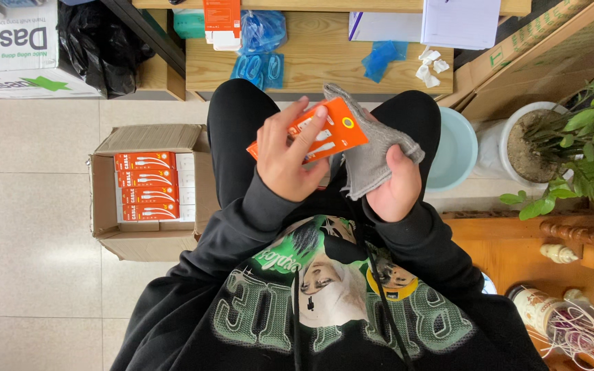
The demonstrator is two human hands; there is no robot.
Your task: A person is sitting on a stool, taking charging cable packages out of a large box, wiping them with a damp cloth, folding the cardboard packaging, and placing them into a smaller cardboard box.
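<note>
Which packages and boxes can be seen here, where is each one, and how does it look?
Flat orange cardboard package: held in left hand, with grey cloth in right hand.
Open brown cardboard carton: floor, left; holds stacked orange-and-white boxes.
Large white carton with green print: top left.
Small orange-and-white box: wooden bench, top centre.
Blue plastic packets: bench, beside it.

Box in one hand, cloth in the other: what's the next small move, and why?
Probably draw the grey cloth in the right hand across the orange box. The left hand holds the box face-up, the cloth already sits against its far edge, and matching boxes fill the open carton.
</note>
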